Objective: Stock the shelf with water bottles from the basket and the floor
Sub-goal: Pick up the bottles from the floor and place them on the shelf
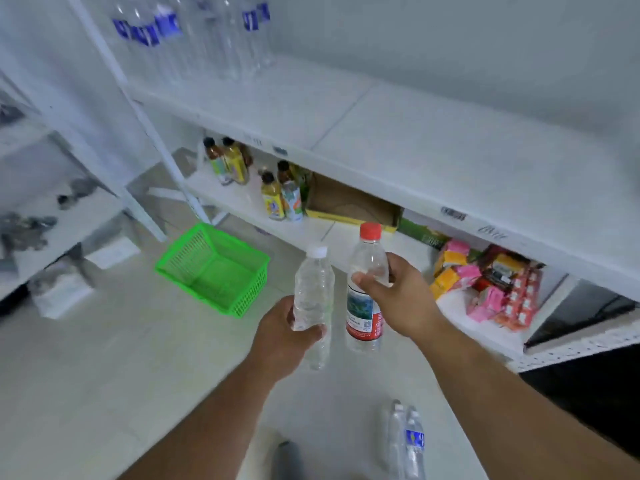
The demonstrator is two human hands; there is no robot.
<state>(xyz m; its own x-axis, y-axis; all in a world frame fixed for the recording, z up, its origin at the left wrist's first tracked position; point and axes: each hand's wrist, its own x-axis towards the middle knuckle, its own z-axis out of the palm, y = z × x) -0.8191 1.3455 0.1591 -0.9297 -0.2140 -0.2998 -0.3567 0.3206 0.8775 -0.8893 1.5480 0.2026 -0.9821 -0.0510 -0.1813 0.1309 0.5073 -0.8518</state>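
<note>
A: What is in the left grip (291,327)?
B: A clear bottle (313,292) with a white cap. It is thin, bumpy plastic. The fingers wrap tight around its low part, and it stands up.

A: And the right grip (394,296)?
B: It squeezes a red-cap bottle (365,289) near the top. That one is smooth and round, with a red label low down. The two bottles are just beside each other, not touching.

A: Where is the basket (216,268)?
B: On the floor (104,358), left of the left grip and farther away. It is green plastic mesh, square, with nothing inside.

A: More bottles?
B: Two small ones (405,441) stand on the floor below the right grip.

A: And the shelf (433,147)?
B: Flat and white, above both grips. Its wide right part is bare. Blurry blue-label bottles (194,32) stand at its far left.
</note>
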